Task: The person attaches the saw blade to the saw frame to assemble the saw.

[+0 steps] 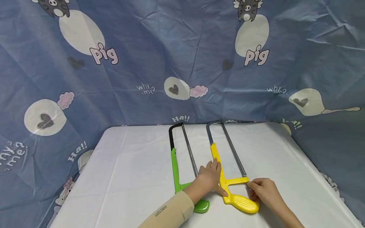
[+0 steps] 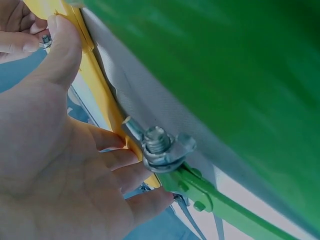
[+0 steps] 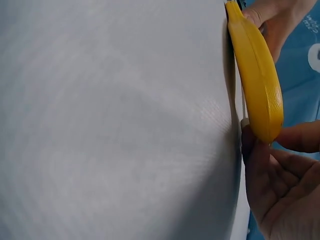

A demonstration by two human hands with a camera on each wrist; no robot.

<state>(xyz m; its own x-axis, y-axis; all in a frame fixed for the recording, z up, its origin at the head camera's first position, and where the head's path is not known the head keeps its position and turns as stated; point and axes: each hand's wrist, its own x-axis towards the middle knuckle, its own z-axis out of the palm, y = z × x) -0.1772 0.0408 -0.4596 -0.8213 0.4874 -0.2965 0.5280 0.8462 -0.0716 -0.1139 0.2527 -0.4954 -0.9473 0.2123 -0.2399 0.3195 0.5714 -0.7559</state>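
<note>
A yellow-handled hacksaw (image 1: 242,202) lies flat on the white table, its grey blade (image 1: 233,150) pointing away from me. My left hand (image 1: 210,175) rests on its yellow frame, fingers extended and thumb spread towards the handle; the left wrist view shows this thumb (image 2: 62,50) against the yellow part. At the near end of the blade my right hand (image 1: 265,191) pinches the wing nut, mostly hidden by the fingers; a threaded bolt end (image 2: 46,39) shows there. To the left lies a green hacksaw (image 1: 175,167), partly under my left forearm.
The green saw's wing nut (image 2: 162,150) stands close to my left fingers. The white table (image 1: 137,164) extends on both sides of the saws. Behind it hangs a blue printed cloth (image 1: 128,72).
</note>
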